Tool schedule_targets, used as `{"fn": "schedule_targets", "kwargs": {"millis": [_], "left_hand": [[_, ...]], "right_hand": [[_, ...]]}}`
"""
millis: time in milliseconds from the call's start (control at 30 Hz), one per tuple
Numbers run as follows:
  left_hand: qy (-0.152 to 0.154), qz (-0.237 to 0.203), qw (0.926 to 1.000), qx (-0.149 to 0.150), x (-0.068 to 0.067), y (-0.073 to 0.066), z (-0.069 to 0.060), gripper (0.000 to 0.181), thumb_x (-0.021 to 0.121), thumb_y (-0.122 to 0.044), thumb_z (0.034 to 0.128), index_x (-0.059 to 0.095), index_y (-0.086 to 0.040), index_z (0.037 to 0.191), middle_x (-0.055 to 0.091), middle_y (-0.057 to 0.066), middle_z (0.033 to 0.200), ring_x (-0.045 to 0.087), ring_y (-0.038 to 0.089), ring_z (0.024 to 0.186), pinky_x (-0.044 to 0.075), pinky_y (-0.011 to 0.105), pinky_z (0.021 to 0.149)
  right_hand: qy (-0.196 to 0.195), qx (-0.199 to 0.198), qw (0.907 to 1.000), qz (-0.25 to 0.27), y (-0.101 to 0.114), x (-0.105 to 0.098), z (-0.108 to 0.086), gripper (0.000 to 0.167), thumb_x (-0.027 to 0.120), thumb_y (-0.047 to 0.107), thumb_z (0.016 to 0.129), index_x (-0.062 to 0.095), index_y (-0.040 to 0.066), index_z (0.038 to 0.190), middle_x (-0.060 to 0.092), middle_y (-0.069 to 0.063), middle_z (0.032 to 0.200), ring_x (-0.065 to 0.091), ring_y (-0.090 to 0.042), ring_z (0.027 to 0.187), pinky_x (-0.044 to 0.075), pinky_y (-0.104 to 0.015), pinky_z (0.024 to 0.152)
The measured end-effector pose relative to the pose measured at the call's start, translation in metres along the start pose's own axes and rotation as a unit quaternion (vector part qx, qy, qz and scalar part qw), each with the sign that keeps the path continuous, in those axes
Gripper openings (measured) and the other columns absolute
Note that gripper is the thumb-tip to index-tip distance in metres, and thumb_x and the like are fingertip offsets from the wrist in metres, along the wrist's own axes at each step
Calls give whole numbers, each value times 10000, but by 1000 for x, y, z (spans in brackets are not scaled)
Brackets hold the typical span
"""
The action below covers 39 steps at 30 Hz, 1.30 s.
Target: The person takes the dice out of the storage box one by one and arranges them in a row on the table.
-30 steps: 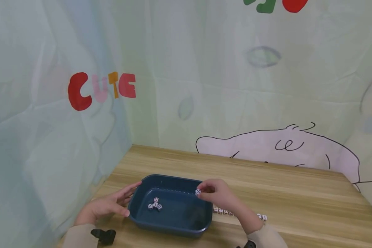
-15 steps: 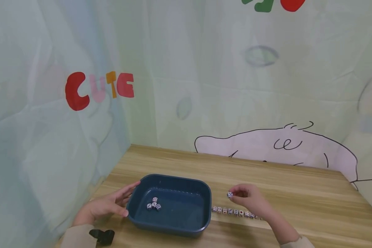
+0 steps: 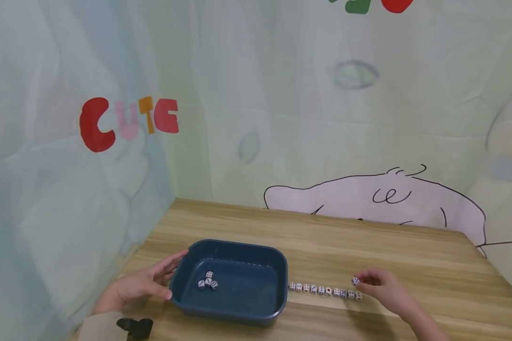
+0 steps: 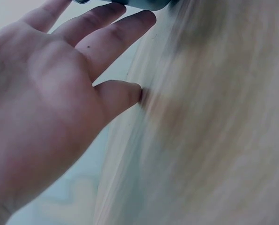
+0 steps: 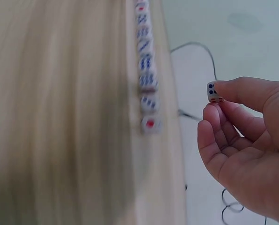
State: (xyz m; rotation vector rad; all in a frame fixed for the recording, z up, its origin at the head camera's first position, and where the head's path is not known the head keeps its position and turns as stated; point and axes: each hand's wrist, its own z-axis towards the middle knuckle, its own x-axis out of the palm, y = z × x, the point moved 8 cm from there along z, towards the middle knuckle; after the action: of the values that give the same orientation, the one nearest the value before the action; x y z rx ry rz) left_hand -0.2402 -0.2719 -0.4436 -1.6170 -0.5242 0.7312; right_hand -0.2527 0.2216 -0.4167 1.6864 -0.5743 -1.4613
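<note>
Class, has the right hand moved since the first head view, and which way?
Yes, rightward: against the blue tray, the right hand has gone from over the tray's right rim to near the outer end of the dice row.

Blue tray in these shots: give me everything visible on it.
The tray is dark blue, rectangular with rounded corners and raised walls, smooth and slightly glossy, perhaps plastic or glazed ceramic. It sits open side up on the wood-look table. Four white dice lie clustered inside, toward its left. The left hand touches its left side. A row of dice starts beside its right wall; contact there is unclear.
</note>
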Motion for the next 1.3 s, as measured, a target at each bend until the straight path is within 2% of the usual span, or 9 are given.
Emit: {"fn": "schedule_targets", "kwargs": {"millis": [133, 300, 500, 633, 800, 1033, 1300], "left_hand": [[-4, -68, 10000, 11, -1, 2, 0, 951, 674, -134, 885, 8, -177, 1562, -63, 378, 1524, 73, 604, 1356, 346, 380, 1002], [5, -26, 10000, 71, -1, 1, 0, 950, 674, -130, 886, 9, -172, 1562, -52, 378, 1524, 82, 606, 1353, 342, 357, 1003], [17, -30, 9999, 123, -1, -1, 0, 950, 670, -113, 887, 0, -151, 1559, -72, 379, 1520, 70, 613, 1347, 353, 306, 995], [-12, -32, 10000, 47, -1, 1, 0, 953, 671, -124, 887, 0, -164, 1561, -70, 368, 1528, 78, 604, 1355, 341, 347, 1002], [-12, -47, 10000, 14, -1, 2, 1, 952, 673, -131, 885, 8, -195, 1564, -72, 364, 1531, 88, 596, 1359, 337, 384, 1005], [11, -114, 9999, 36, -1, 3, 0, 947, 671, -125, 887, 12, -196, 1564, -76, 368, 1528, 89, 590, 1362, 357, 332, 1000], [-18, -39, 10000, 46, -1, 2, 1, 957, 676, -136, 887, -6, -144, 1559, -52, 371, 1529, 89, 598, 1358, 343, 336, 1004]], "right_hand": [[-148, 30, 9997, -212, -14, -7, -5, 256, 691, 96, 865, 650, -95, 1031, 689, -122, 948, 591, -1, 795, 507, -230, 701], [-359, 352, 9974, -516, -28, -14, -11, 244, 709, 118, 851, 672, -60, 1014, 697, -88, 938, 598, -45, 808, 494, -228, 702], [-401, 509, 9967, -489, -43, -15, -14, 266, 710, 108, 833, 669, -71, 1026, 690, -89, 929, 597, -59, 798, 490, -228, 702], [-362, 616, 9967, -373, -50, -14, -14, 270, 703, 85, 832, 657, -94, 1029, 680, -79, 916, 579, -67, 776, 488, -230, 672], [-355, 773, 9958, -342, -54, -11, -14, 285, 703, 87, 832, 646, -94, 1045, 681, -66, 926, 586, -97, 788, 490, -228, 668], [-349, 708, 9957, -482, -49, -7, -13, 273, 713, 82, 823, 655, -92, 1026, 682, -64, 912, 592, -135, 812, 480, -226, 675], [-320, 749, 9954, -513, -50, -5, -12, 248, 702, 57, 829, 656, -94, 1019, 674, -59, 903, 587, -146, 817, 480, -223, 655]]}}
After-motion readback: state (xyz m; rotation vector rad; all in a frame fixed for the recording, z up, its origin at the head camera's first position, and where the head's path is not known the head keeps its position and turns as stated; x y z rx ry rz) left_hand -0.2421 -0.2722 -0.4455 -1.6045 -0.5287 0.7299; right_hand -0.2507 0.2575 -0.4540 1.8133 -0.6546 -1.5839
